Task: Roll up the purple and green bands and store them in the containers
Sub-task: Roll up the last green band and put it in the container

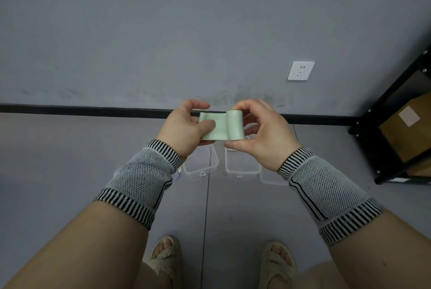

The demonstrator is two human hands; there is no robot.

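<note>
Head view is showing the person standing over a grey floor (pixel 70 172), both hands raised in front of the wall. On the left, the left hand (pixel 184 125) is pinching the flat free end of the green band (pixel 219 126), thumb on top and fingers curled beneath. To its right, the right hand (pixel 258 132) is holding the rolled end, fingers curled over the coil and thumb under it. The band is hanging in the air between the two hands, above the clear containers (pixel 201 167) sitting on the floor below; at least two are showing, partly hidden by the wrists. No purple band is showing.

Rolling is probably about half done. To do it well, the left hand should be keeping the free end taut and level while the right is turning the coil toward it, edges aligned, so the roll is staying tight enough to fit a container. Slack would likely be letting the coil spring open.
</note>
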